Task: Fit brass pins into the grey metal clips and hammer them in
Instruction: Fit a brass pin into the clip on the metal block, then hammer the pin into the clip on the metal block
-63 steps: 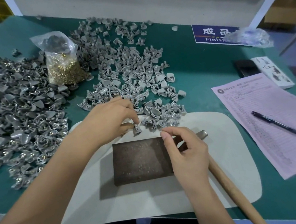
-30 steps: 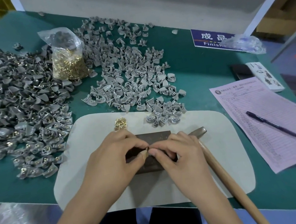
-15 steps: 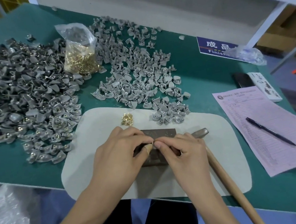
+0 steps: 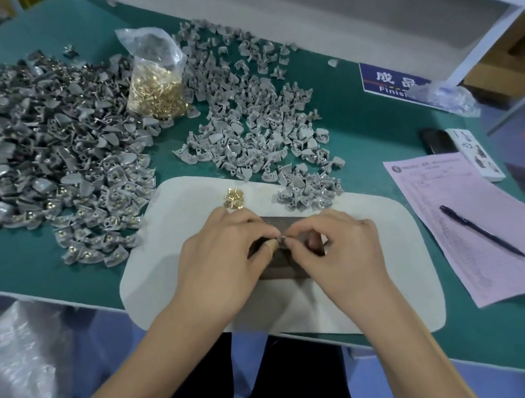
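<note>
Over the dark metal block on the white mat, both hands meet fingertip to fingertip. My left hand pinches a small grey clip between thumb and forefinger. My right hand pinches at the same clip from the right; the brass pin in its fingertips is mostly hidden. A few loose brass pins lie on the mat just beyond my left hand. The hammer does not show in this view.
A bag of brass pins stands at the back between two heaps of clips: a big left heap and a lighter middle heap. A small clip cluster sits on the mat's far edge. A pink form with pen lies to the right.
My left hand came back from the clip heap with a clip and met my right hand over the block. Both have since stayed pinched together. The hammer seen earlier is out of sight.
</note>
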